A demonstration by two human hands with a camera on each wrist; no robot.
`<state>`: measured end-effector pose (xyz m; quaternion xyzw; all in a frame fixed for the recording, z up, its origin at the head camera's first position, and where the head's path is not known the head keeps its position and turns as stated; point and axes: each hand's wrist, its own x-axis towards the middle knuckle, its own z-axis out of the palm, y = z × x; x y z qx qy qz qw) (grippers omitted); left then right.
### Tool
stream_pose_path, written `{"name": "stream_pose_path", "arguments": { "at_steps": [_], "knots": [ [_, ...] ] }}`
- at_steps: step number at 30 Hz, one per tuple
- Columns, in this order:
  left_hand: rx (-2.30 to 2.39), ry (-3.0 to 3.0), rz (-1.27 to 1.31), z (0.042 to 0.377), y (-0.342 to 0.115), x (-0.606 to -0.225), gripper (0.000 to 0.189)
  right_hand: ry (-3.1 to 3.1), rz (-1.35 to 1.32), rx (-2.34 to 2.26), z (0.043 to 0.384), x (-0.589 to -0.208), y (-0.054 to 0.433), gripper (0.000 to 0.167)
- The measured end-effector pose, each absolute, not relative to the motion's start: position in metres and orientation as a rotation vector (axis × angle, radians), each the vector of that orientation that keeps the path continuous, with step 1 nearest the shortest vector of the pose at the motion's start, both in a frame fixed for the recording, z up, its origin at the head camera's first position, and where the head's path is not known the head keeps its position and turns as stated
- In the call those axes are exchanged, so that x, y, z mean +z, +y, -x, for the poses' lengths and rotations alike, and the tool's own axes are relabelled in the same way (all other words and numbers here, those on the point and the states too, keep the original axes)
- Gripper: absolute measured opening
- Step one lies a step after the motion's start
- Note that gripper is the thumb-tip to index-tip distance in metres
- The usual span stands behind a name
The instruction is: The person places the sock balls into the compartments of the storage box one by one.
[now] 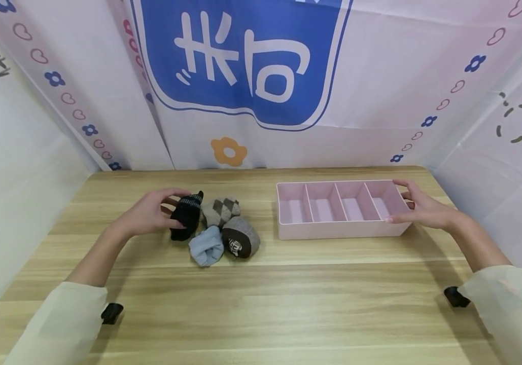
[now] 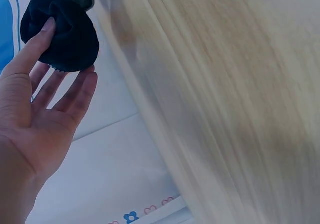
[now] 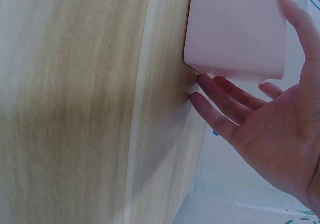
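Observation:
My left hand (image 1: 153, 214) has its thumb and fingers around a black balled-up sock (image 1: 187, 215) with a striped band. The left wrist view shows the thumb pressed into the black cloth and the fingertips along its other side. Beside it on the table are a grey argyle balled sock (image 1: 221, 211), a light blue one (image 1: 207, 247) and a grey and dark brown one (image 1: 244, 234) with a white print. At the right, my right hand (image 1: 425, 207) holds the end of a pink box (image 1: 334, 230) with several compartments, thumb on the near rim and fingers about the end wall.
The wood-grain table (image 1: 261, 304) runs up to a white printed cloth (image 1: 379, 101) at the back. More white cloth hangs on both sides. A black wrist device (image 1: 112, 313) shows at the left cuff, another (image 1: 456, 297) at the right cuff.

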<state>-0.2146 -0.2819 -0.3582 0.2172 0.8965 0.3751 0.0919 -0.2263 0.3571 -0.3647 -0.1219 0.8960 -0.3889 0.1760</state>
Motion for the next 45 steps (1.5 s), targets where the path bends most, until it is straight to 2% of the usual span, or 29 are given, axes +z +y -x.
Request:
{"name": "stream_pose_path", "arguments": {
  "at_steps": [10,22,45],
  "knots": [
    [1.152,2.746,-0.741,0.205,-0.273,-0.343,0.074,2.536,0.354,-1.102,0.226,-0.364,0.356,0.108],
    [1.192,2.741,-0.725,0.201,-0.252,-0.324,0.072,2.538,0.357,-1.096,0.226,-0.364,0.357,0.106],
    [1.27,2.708,-0.823,0.213,-0.21,-0.327,0.073,2.539,0.355,-1.091,0.227,-0.365,0.358,0.108]
  ]
}}
